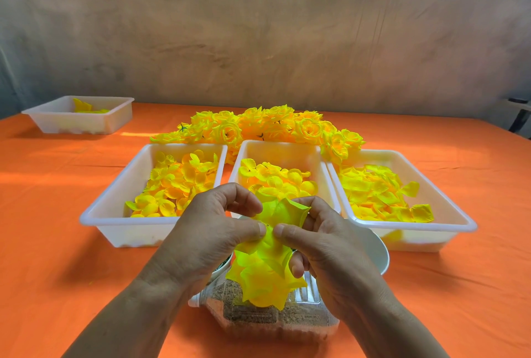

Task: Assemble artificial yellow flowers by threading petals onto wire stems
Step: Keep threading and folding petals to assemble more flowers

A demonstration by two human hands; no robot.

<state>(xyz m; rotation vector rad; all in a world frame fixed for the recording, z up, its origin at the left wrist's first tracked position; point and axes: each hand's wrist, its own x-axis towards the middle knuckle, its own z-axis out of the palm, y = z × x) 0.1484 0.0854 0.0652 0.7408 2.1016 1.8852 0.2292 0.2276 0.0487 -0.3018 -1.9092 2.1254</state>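
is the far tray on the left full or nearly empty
Nearly empty: the far left tray holds only a few yellow petals near its back.

I see thin, matt cloth petals [267,271]; smooth, faintly glossy white plastic trays [129,231]; matt orange cloth [57,242] covering the table [459,300]; rough, mottled plaster wall [258,27] far off.

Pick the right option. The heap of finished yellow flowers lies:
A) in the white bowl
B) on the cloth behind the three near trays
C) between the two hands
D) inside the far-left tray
B: the finished flowers lie heaped on the orange cloth, just behind the three near trays; the far-left tray holds only a few loose petals.
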